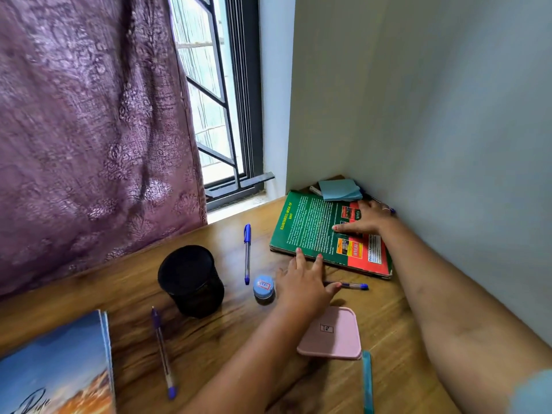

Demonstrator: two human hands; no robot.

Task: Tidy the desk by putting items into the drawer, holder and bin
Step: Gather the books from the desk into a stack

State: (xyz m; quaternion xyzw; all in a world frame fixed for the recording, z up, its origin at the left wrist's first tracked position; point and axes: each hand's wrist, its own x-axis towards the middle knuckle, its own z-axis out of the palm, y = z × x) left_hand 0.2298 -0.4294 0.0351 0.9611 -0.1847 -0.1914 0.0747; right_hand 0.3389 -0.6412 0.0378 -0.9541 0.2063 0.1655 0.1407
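Fingers (346,228) straight, released: right hand (370,218) flat on green-red book (310,225), left hand (304,282) touching its edge.

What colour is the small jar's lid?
The jar lid is light blue with a red-bordered label; head view shows it.

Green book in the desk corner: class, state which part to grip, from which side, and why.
Grip the near edge from the open desk side: the green book lies flat, walls hem its far and right sides, sticky notes crowd its far corner.
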